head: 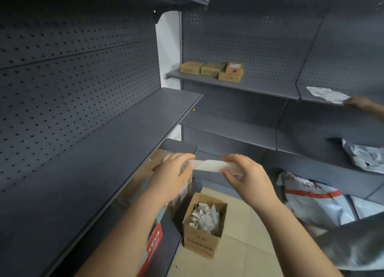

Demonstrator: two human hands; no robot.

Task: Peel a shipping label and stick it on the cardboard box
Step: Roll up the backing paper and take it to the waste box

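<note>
White shipping label (209, 165), blurred and unreadable, stretches between both hands in mid-air above the floor: the left hand (174, 173) pinches its left end, the right hand (247, 175) pinches its right end. Below stands an open cardboard box (202, 238) of crumpled white paper scraps (204, 217), its printing illegible. Far on a grey shelf (259, 87) sit small brown boxes (212, 70). Another person's hand (358, 102) touches a paper (327, 94) at right.
</note>
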